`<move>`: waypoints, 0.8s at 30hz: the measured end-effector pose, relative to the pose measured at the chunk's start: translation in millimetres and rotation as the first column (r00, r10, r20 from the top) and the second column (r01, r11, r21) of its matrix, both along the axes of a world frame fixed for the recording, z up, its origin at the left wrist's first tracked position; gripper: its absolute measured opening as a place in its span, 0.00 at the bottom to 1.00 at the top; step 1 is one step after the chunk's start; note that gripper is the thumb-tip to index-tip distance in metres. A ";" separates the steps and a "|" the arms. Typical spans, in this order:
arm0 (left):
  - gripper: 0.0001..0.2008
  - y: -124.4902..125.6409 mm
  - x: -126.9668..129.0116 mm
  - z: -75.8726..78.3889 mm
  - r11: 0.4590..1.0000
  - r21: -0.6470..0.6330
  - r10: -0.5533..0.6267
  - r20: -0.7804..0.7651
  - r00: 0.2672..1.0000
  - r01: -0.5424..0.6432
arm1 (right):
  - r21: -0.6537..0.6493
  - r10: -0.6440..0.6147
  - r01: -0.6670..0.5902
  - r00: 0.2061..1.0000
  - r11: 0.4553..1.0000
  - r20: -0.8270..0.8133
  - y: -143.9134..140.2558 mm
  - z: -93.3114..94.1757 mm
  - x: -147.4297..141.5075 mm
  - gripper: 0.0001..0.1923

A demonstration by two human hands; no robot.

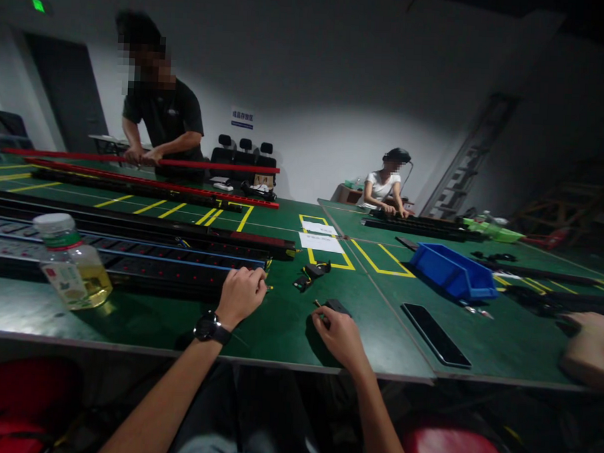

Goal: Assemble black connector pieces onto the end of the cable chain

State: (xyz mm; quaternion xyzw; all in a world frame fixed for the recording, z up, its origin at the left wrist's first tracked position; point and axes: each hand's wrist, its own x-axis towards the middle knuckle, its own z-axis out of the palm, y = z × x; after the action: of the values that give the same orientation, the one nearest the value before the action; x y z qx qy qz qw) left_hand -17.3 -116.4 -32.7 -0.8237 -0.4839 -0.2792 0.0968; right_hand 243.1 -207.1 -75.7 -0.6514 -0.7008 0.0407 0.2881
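Observation:
My left hand (pixel 239 295), with a black watch on the wrist, is curled at the near end of a long black rail (pixel 130 256) that has blue and red wires along it; its fingers pinch something small at the rail's end, too small to name. My right hand (pixel 338 333) rests on the green table (pixel 277 332) with its fingertips closed on a small black part (pixel 336 306). A loose black connector with yellow wire (pixel 310 274) lies on the table just beyond both hands.
A drink bottle (pixel 70 262) stands at the left. A black phone (pixel 435 334) and blue bin (pixel 453 271) lie to the right. Two white papers (pixel 320 241) sit in a yellow-taped box. One person holds a long red rail (pixel 135 160); another sits far off. Someone's arm (pixel 591 346) enters right.

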 end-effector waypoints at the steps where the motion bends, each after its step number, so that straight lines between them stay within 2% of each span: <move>1: 0.09 -0.1 0.4 -0.3 1.000 -0.002 0.017 0.001 1.000 -0.017 | -0.001 -0.003 0.003 1.000 1.000 0.002 0.1 -0.3 0.0 0.16; 7: 0.12 -1.9 4.3 -0.3 0.998 0.019 0.066 -0.057 0.996 -0.065 | -0.009 0.000 0.000 1.000 1.000 0.001 -0.2 1.0 -0.5 0.15; 14: 0.16 -5.7 6.8 -3.1 0.999 0.028 -0.020 -0.136 0.990 0.024 | -0.017 -0.005 0.005 1.000 1.000 0.000 -1.0 2.9 -1.3 0.15; 24: 0.11 -4.4 6.3 -3.9 0.999 0.028 -0.037 -0.186 0.982 0.043 | -0.018 -0.003 0.003 1.000 1.000 -0.007 -1.3 2.7 -1.5 0.15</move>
State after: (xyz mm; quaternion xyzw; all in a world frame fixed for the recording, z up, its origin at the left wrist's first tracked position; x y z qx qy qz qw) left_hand -11.1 -120.8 -36.6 -0.8540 -0.4517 -0.2108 0.1491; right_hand 241.6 -208.4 -73.0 -0.6549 -0.6983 0.0489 0.2848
